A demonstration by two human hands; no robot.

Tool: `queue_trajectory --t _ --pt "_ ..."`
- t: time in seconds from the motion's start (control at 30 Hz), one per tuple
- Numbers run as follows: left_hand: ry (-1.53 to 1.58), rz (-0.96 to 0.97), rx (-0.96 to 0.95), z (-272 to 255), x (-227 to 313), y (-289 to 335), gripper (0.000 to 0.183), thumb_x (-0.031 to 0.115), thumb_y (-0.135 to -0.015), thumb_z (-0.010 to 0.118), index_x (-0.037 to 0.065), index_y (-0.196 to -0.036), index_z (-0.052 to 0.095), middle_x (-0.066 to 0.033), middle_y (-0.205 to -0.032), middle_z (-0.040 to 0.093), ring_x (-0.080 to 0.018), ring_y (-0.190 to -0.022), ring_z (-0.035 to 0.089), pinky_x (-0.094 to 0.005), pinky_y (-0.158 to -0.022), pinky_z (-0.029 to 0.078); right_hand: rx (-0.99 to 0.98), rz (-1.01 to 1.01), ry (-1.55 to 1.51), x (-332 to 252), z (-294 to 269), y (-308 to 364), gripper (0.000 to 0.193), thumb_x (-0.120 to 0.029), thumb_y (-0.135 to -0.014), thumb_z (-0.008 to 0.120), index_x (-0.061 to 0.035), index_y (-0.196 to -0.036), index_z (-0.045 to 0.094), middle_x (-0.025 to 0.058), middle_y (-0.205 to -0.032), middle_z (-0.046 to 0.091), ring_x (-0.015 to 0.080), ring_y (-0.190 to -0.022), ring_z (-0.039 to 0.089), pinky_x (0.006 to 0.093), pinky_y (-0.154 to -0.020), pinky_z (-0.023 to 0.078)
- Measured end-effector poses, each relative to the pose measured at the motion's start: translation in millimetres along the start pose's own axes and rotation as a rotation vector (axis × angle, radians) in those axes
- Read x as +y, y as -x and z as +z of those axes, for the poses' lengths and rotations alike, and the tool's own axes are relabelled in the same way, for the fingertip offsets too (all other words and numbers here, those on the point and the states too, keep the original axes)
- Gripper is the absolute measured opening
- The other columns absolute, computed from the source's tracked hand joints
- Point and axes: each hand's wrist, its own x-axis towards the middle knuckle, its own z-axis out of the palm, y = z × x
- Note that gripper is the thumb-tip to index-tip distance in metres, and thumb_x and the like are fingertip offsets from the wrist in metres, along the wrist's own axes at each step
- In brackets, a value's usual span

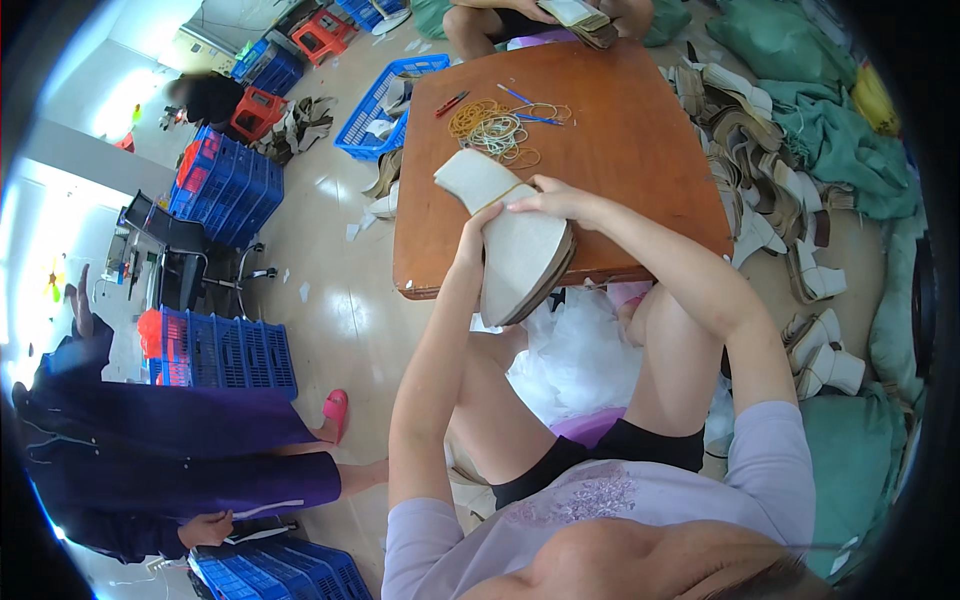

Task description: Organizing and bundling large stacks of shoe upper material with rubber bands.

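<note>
Above the near edge of the table, I hold a stack of cream insoles (520, 255) with brownish layers at its side. A thin tan rubber band seems to cross its narrow middle. My left hand (478, 228) is closed round the stack's left edge at the waist. My right hand (560, 200) grips the same place from the right, its thumb over the top face. Farther up the table lies a loose pile of yellow and pale green rubber bands (490, 125). Blue pens (538, 119) lie beside it, and a small red-handled tool (452, 103) is to its left.
The brown table (620, 150) has rounded corners. Across it, another person's hands hold a similar stack (580, 20). Bundled insoles (765, 165) cover the floor at right, near green sacks (850, 440). A blue basket (365, 130) stands left. Someone in dark purple (200, 440) stands at left.
</note>
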Motion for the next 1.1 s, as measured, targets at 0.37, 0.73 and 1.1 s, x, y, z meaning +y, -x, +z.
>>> queue_trajectory --t 0.37,0.73,1.1 --pt "0.141 0.314 0.045 -16.4 -9.8 41.2 0.065 0.048 -0.083 0.050 0.004 -0.129 0.037 -0.0137 -0.118 0.051 -0.0255 -0.106 0.051 -0.0373 -0.091 0.040 0.276 -0.445 0.245 -15.1 51.1 35.9 0.074 -0.037 -0.072 0.068 0.0011 -0.128 0.035 0.0203 -0.120 0.039 0.0320 -0.115 0.037 0.0384 -0.098 0.030" --pt "0.107 0.719 0.099 -37.9 -1.3 41.4 0.063 0.039 -0.077 0.053 0.000 -0.125 0.038 -0.0160 -0.115 0.051 -0.0265 -0.105 0.051 -0.0374 -0.091 0.041 0.083 -0.749 0.181 -48.5 38.9 37.3 0.069 -0.028 -0.075 0.069 -0.0001 -0.129 0.036 0.0169 -0.127 0.039 0.0267 -0.121 0.037 0.0370 -0.100 0.031" --pt "0.320 0.667 0.096 -38.0 3.6 55.4 0.063 0.035 -0.072 0.056 -0.002 -0.121 0.041 -0.0167 -0.112 0.052 -0.0269 -0.099 0.054 -0.0369 -0.086 0.044 0.342 -1.124 0.392 -58.4 28.1 29.9 0.015 -0.012 -0.081 0.059 0.0011 -0.076 0.053 0.0052 -0.082 0.054 0.0141 -0.077 0.054 0.0283 -0.068 0.044"
